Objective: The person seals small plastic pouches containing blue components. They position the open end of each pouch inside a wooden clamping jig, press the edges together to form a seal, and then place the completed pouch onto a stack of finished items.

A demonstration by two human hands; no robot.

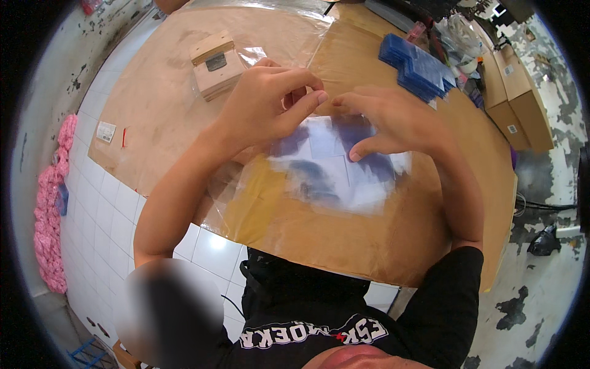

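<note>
A flat blue-and-white plastic piece, smeared by motion, is in front of me above the paper-covered table. At its upper left edge is my left hand, with thumb and forefinger closed in a pinch. What they hold, if anything, I cannot make out. My right hand reaches over the plastic's right side, its thumb apart from its fingers. Those fingers are partly blurred, and the thumb tip overlaps the plastic; whether it touches is unclear. Beyond my left hand stands a small wooden block with a dark patch.
Stacked blue plastic sleeves lie at the far right, near clear bags and cardboard boxes. A white label and a small red strip lie at the table's left. Pink wrapping hangs left of the table.
</note>
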